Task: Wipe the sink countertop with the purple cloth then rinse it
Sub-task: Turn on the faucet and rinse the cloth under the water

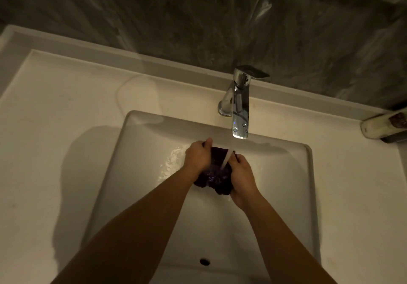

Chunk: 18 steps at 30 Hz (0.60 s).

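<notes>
Water (228, 157) runs from the tap (240, 107) onto the cloth (212, 177) as we hold it bunched over the sink (307, 173), mid-rinse. Our left hand (198, 155) is closed on the cloth's left side, thumb raised toward the spout; our right hand (242, 179) is closed on its right side, fingers wrapped under the wad. The cloth sits between the two hands, directly beneath the stream, above the basin floor and clear of the counter (55, 118).

To rinse well, we judge the cloth should be opened and turned so the stream reaches the inner folds, not just the top of the bundle. Squeezing and releasing under the flow would push dirty water out. Keeping the wad low in the basin should limit splash onto the wiped counter; foam already shows on the basin floor at the left. A final wring over the drain (204, 261) would finish the step.

Counted: one cloth, one tap with a single lever, one basin, one drain hole, two hands, and one bottle (383, 127) lying at the counter's far right edge. A faint wet arc shows on the counter left of the tap. Lighting is dim, so the cloth's colour reads as very dark purple
</notes>
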### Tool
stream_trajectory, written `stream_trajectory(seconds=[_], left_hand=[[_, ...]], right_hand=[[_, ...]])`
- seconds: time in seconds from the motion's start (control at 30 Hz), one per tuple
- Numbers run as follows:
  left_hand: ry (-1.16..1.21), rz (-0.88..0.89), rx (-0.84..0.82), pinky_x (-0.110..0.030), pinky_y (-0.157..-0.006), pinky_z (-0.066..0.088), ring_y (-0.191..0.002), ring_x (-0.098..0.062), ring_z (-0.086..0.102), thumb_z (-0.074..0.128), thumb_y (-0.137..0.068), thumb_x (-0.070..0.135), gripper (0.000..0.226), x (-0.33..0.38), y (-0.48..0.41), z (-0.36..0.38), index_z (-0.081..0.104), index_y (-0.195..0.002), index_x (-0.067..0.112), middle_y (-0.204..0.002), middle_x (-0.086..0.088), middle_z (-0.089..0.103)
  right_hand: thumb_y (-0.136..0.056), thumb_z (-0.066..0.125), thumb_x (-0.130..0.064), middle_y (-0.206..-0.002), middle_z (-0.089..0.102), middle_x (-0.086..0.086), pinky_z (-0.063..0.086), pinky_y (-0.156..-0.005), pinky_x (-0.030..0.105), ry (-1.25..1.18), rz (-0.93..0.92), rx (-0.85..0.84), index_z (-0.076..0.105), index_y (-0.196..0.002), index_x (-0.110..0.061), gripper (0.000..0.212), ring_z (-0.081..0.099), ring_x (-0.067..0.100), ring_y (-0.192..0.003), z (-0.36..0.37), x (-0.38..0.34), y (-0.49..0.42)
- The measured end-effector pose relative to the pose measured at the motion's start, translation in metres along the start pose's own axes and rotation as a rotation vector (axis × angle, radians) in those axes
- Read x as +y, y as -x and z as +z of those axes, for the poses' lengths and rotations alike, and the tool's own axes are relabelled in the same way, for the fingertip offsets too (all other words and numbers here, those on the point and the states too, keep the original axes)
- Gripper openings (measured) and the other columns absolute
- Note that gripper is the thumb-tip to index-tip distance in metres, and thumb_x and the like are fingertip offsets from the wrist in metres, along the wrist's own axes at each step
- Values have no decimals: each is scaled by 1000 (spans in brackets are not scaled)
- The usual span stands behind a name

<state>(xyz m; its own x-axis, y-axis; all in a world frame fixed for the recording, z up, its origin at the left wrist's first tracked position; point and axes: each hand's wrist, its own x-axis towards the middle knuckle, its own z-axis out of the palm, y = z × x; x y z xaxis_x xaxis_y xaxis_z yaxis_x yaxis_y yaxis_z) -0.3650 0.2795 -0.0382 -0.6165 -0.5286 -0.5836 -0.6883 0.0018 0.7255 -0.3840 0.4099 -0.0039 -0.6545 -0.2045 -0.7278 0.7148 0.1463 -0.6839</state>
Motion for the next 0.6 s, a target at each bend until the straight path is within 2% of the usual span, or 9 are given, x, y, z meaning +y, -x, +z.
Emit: stream_trajectory(seconds=[0.07,0.13,0.2,0.27,0.33,0.4,0.47,0.57,0.6], left_hand=[[187,-12,-29,-45,-78,52,-86,-28,62,45,-104,47,38,-10,4,-4,58,-84,18,-85,-7,63],[341,-19,-80,-52,-84,58,-87,-26,63,51,-104,41,22,-14,16,-5,57,-95,22,-91,-8,64],[393,5,-130,-44,-79,59,-89,-24,64,52,-105,29,8,-7,35,0,57,-106,23,-100,-8,66],[343,75,-135,-34,-74,56,-88,-20,64,51,-104,22,5,4,57,9,54,-107,20,-102,-8,66],[290,177,-126,-32,-76,54,-88,-17,65,53,-104,26,8,15,76,19,54,-106,18,-100,-7,67],[193,322,-77,-30,-80,50,-91,-14,64,55,-103,33,15,23,90,29,58,-107,18,-101,-2,68],[-59,481,75,-32,-80,50,-92,-14,62,52,-101,42,25,29,93,33,62,-108,20,-101,0,67],[-182,516,241,-35,-74,48,-85,-19,60,51,-101,50,39,37,84,26,66,-99,15,-94,-6,67],[-178,471,244,-35,-75,47,-84,-20,60,51,-100,52,42,39,78,23,67,-97,13,-92,-7,68]], right_hand=[[-107,48,-23,-115,71,12,63,-76,56,-40,-55,25,57,-123,-19,19,72,34,-102,-6,-3,5],[-109,40,-18,-116,69,10,63,-76,57,-85,-62,59,58,-123,-26,24,70,35,-105,-15,-4,6],[-109,42,-26,-117,70,10,62,-79,57,-110,23,77,62,-124,-31,26,69,36,-107,-20,-1,1],[-101,54,-48,-120,74,11,59,-91,57,-173,210,6,68,-123,-28,34,72,36,-109,-20,-4,-1],[-94,58,-60,-119,76,10,59,-90,46,-266,284,-109,75,-116,-23,46,74,29,-106,-16,-5,1],[-84,75,-53,-102,75,6,59,-81,35,-413,212,-211,80,-96,-18,37,75,17,-92,-10,0,-2],[-71,89,-44,-89,67,0,52,-85,27,-565,120,-319,76,-87,-18,34,69,10,-86,3,1,0],[-62,88,-57,-77,65,0,54,-73,22,-521,139,-318,74,-78,-20,42,66,7,-74,17,-12,7],[-71,84,-55,-80,68,3,57,-73,26,-465,199,-312,75,-83,-18,41,68,11,-76,18,-19,10]])
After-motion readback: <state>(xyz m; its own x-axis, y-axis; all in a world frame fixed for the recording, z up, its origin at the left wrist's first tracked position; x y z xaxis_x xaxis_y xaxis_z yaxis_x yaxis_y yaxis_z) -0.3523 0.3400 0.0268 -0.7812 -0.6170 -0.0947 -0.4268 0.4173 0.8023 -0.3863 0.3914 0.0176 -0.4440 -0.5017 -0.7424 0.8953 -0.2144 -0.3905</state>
